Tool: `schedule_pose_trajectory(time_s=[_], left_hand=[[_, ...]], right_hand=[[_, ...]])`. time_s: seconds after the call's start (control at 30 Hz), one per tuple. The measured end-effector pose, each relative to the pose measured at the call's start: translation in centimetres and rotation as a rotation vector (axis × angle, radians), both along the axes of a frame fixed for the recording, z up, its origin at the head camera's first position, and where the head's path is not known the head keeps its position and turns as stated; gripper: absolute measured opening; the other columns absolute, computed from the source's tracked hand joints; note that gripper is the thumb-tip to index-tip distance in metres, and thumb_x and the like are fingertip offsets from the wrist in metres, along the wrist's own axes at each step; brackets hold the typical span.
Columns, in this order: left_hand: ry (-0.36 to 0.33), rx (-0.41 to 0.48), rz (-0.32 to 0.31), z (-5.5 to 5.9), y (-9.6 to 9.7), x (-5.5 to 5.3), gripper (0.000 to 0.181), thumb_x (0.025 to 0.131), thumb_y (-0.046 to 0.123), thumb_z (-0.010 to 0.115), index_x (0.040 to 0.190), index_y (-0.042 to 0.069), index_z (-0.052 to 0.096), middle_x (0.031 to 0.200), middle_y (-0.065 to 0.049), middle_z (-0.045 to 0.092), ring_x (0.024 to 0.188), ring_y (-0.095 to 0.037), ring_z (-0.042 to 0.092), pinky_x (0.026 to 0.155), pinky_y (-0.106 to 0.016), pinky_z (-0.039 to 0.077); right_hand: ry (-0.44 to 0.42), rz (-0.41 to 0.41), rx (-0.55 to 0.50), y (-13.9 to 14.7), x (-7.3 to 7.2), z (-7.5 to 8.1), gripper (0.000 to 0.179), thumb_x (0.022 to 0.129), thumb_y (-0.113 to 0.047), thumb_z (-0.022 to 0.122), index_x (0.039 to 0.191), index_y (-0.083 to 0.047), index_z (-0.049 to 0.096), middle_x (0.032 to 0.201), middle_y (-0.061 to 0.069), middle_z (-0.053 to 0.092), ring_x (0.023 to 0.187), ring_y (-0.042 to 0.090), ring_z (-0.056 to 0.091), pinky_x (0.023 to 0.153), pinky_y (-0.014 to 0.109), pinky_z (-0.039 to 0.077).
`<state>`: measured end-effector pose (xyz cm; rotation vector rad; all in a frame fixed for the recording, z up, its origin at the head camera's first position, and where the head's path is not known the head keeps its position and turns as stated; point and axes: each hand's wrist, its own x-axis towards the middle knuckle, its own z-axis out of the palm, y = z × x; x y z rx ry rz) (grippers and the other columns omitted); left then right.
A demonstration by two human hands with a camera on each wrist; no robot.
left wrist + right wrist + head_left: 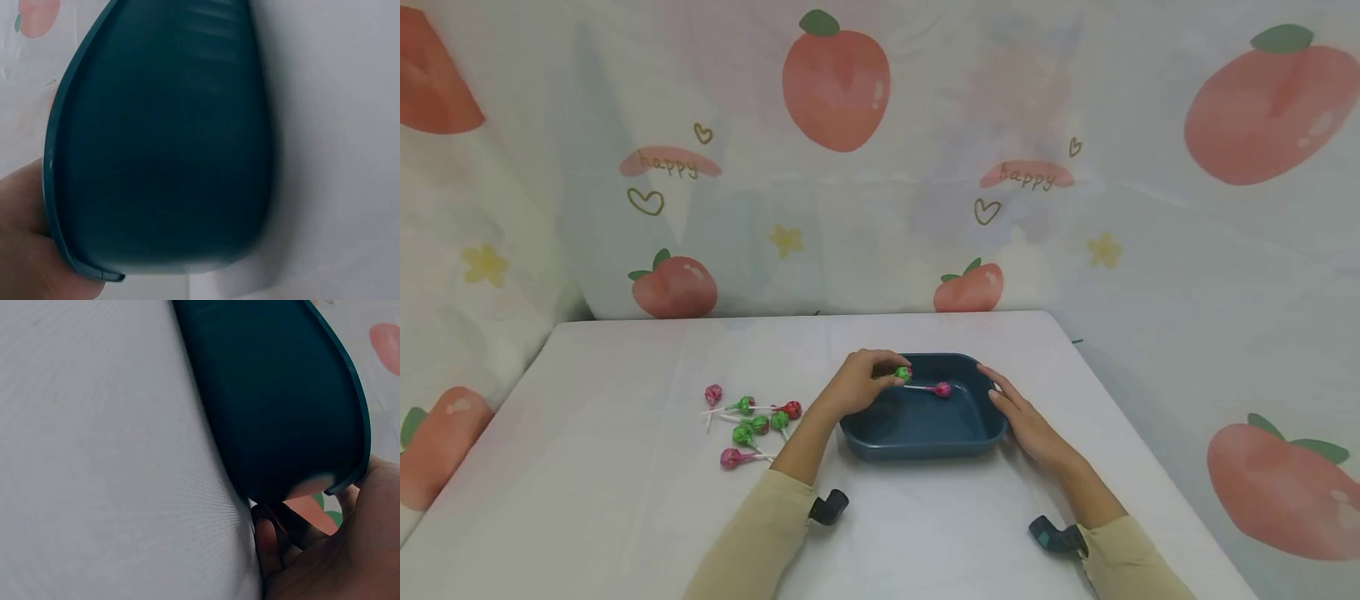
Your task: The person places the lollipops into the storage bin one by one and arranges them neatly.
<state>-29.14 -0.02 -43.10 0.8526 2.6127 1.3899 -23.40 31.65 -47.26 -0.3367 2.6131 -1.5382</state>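
"How far along does it look?"

"Early, I'd say. One pink lollipop (942, 389) lies in the tray (925, 451), just right of the left hand (859, 383). That hand pinches a green lollipop (903, 374) over the tray, thumb and fingers drawn together."

"And the right hand (1032, 427)?"

"Loosely spread, resting against the tray's side with no lollipop in it."

"What's still outside?"

"About seven more lollipops (760, 425), lying on the counter (625, 467) to the left hand's left."
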Motion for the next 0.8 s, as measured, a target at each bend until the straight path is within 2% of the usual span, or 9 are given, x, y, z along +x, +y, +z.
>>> schedule_pose_trajectory(time_s=[0.47,0.67,0.8], left_hand=[[0.019,-0.039,-0.071,0.5,2.9,-0.6,0.023,0.097,0.013,0.074,0.12,0.012,0.076,0.116,-0.001,0.073,0.108,-0.017,0.065,0.099,-0.033,0.049],[0.026,-0.057,-0.112,0.3,4.5,-0.8,0.023,0.095,0.012,0.077,0.118,0.009,0.077,0.111,0.0,0.074,0.102,-0.013,0.065,0.094,-0.028,0.049],[0.022,-0.065,-0.118,0.1,5.3,-0.9,0.023,0.094,0.012,0.078,0.116,0.009,0.078,0.108,0.0,0.074,0.096,-0.012,0.063,0.09,-0.027,0.049]], right_hand=[[-0.017,-0.02,0.004,-0.2,0.0,0.0,0.053,0.114,-0.044,0.033,0.164,-0.029,0.027,0.171,0.01,0.016,0.155,0.039,0.006,0.114,0.072,0.005],[-0.025,-0.008,0.002,-0.3,0.1,0.3,0.053,0.114,-0.043,0.031,0.165,-0.029,0.025,0.171,0.011,0.014,0.156,0.04,0.004,0.114,0.072,0.004],[-0.034,-0.014,-0.006,-0.3,0.1,0.3,0.053,0.114,-0.044,0.031,0.165,-0.031,0.026,0.171,0.009,0.015,0.156,0.038,0.005,0.115,0.071,0.004]])
